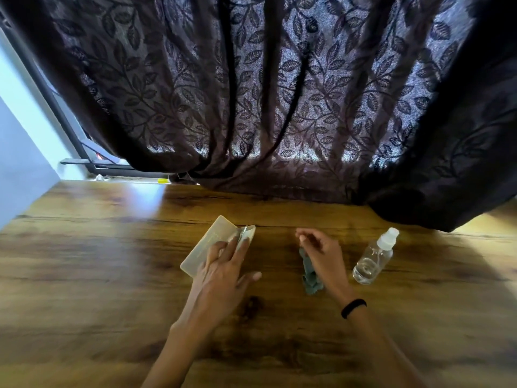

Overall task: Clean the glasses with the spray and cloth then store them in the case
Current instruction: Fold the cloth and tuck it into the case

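Observation:
A pale, translucent glasses case [205, 246] lies on the wooden table [98, 275], its flap nearly closed. My left hand [223, 273] rests flat on the case with straight fingers pressing its lid. The glasses are not visible; whether they are inside the case I cannot tell. A crumpled grey-green cloth [309, 275] lies on the table right of the case. My right hand [321, 256] hovers above the cloth with loosely curled fingers, holding nothing. A clear spray bottle [373, 259] with a white nozzle lies tilted to the right of that hand.
A dark leaf-patterned curtain [265, 93] hangs down onto the table's far edge and drapes over its right rear corner. A window frame [84, 161] and pale wall show at the far left. A black band circles my right wrist [353, 308].

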